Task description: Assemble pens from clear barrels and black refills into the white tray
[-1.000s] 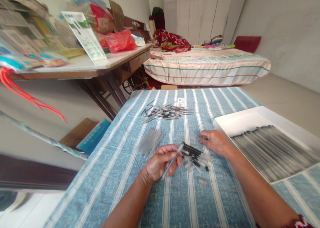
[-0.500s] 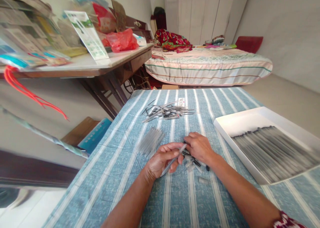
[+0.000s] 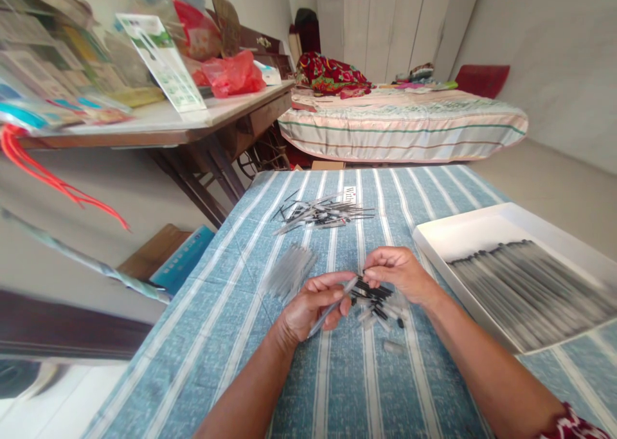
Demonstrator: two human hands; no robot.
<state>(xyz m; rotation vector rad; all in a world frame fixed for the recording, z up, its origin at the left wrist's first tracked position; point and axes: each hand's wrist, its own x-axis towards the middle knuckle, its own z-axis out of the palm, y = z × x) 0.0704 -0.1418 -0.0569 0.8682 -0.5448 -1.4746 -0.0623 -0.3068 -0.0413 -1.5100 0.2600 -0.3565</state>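
My left hand (image 3: 311,304) grips a clear pen barrel (image 3: 332,307), tilted up to the right. My right hand (image 3: 400,273) hovers just right of the barrel's upper end, fingers pinched on a thin black refill (image 3: 370,286) from the small heap of black refills and caps (image 3: 380,304) on the blue striped cloth (image 3: 337,387). A bundle of clear barrels (image 3: 290,270) lies to the left of my left hand. Farther back is a scattered pile of pen parts (image 3: 321,213).
A white tray (image 3: 463,233) full of assembled pens stands at the right. A wooden desk (image 3: 193,127) loaded with bags and papers is at the left, a bed (image 3: 400,127) behind the table. A loose cap (image 3: 393,347) lies near my right forearm.
My right hand went from the right of the heap to the refills, then lifted with a refill pinched toward the barrel's end. My left hand stayed in place with the barrel.
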